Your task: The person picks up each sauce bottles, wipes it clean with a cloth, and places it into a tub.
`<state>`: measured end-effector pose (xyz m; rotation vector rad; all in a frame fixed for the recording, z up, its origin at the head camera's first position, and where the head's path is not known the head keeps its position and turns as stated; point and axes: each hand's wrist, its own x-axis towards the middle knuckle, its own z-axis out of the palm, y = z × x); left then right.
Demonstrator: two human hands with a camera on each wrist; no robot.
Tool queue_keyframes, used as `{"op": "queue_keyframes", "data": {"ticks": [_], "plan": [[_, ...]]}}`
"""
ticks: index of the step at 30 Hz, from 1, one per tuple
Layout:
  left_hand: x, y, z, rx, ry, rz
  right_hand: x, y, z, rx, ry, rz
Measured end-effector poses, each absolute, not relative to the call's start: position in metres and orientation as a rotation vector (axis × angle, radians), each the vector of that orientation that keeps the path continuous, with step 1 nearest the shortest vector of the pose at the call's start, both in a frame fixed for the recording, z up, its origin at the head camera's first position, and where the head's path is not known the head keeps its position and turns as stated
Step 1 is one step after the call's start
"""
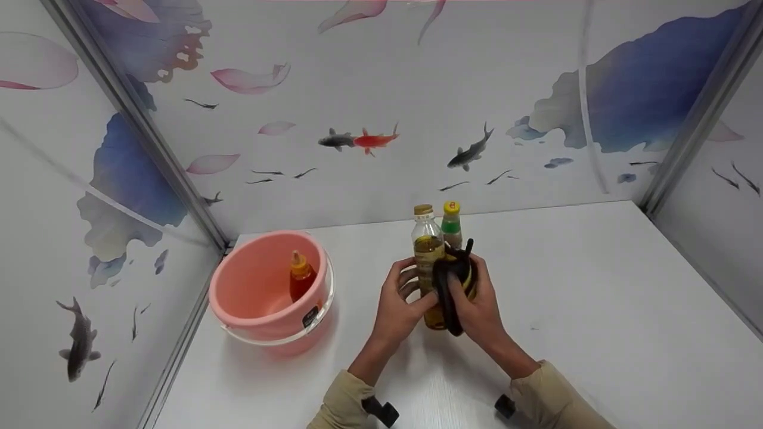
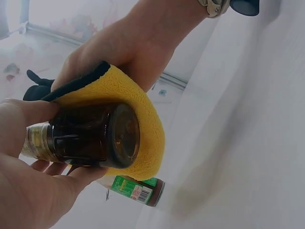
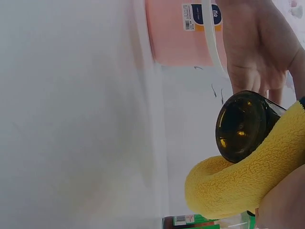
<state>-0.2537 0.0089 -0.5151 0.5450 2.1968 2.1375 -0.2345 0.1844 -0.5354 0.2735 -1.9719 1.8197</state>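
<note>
My left hand [image 1: 399,304] grips an oil bottle [image 1: 428,250] with a tan cap, its fingers round one side. The bottle is held up off the table; its dark round base [image 3: 241,126] shows in the right wrist view. In my right hand [image 1: 480,307] is a yellow cleaning cloth [image 2: 147,129] with a black side and edging. The cloth wraps against the bottle's right side, covering part of it. Just behind stands a smaller bottle [image 1: 452,225] with a yellow cap and green label, partly hidden by the cloth and right hand.
A pink bucket [image 1: 220,298] with a white handle stands on the table at the left. Inside it leans a squeeze bottle [image 1: 302,280] of red sauce with a yellow top. Printed panels enclose the white table [image 1: 596,298] at the back and sides.
</note>
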Motion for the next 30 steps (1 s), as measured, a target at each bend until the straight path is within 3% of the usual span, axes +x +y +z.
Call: {"op": "queue_keyframes", "data": {"ticks": [30], "plan": [[-0.2546,0.0078,-0.5187,0.631,2.164,2.135,-0.2359,0.1830,-0.5398,0.296,-1.967,1.784]]}}
